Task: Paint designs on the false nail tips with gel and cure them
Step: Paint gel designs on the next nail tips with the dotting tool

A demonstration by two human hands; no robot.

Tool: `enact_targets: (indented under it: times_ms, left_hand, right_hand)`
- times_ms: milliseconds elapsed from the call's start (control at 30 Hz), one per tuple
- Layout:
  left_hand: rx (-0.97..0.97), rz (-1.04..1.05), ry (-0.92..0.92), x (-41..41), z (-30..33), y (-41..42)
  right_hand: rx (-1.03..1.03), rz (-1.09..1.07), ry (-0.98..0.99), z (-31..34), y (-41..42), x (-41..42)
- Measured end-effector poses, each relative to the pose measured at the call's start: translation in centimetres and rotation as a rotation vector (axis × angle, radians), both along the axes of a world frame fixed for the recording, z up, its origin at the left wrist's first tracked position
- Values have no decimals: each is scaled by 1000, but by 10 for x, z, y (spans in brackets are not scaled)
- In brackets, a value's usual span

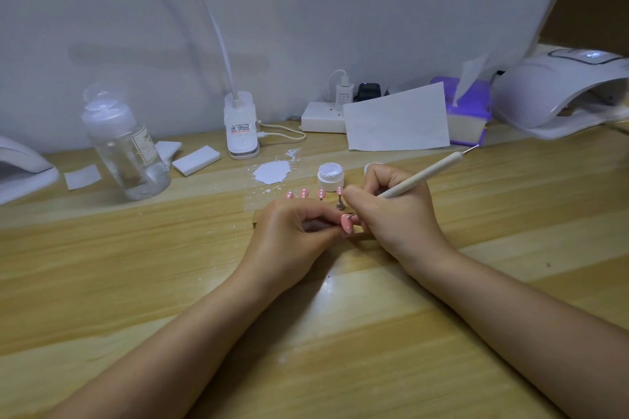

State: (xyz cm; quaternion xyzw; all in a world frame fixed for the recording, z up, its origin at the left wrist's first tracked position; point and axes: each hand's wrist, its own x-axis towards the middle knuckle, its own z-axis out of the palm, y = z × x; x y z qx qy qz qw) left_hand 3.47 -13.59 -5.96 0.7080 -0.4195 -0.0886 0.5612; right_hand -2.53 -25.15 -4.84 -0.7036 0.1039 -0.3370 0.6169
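Forearms come in from the bottom corners of the frame and meet at centre, where we rest both wrists on the tabletop (136, 265), most likely so the fine work stays steady. Our left hand (289, 231) has its grip pinched around the small stand of one pink nail tip (347, 223), turning its face up toward us. Our right hand (394, 211) has its grip closed on a cream dotting pen (422, 177), held like a pencil with the far end slanting to the upper right; its working point sits at or just above the upper edge of that tip, too small for us to tell whether it touches. The held tip thus lies just past the left fingertips and directly under the pen point, between the two hands.

Just behind, four more pink tips (304, 193) stand in a row, each already bearing white dots, so we judge this to be the last one to paint. Beyond them the open white gel jar (329, 175) waits within easy reach for reloading. At the far right the curing lamp (558, 92) faces us, ready for curing.
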Motion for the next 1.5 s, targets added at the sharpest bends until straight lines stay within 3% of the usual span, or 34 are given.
enact_targets:
  times_ms: [600, 933, 1100, 1300, 1500]
  left_hand:
    - [4, 16, -35, -1, 2, -1]
    - [24, 40, 58, -1, 3, 1]
    - [18, 29, 74, -1, 3, 1]
    - [-5, 19, 104, -1, 3, 0]
    - [-21, 14, 99, 0, 2, 0]
  right_hand:
    - [57, -59, -10, 1, 0, 1]
    - [99, -179, -115, 17, -15, 4]
    - [17, -93, 11, 30, -30, 17]
    - [-275, -48, 286, 40, -38, 48]
    - [-457, -123, 454, 35, -37, 72]
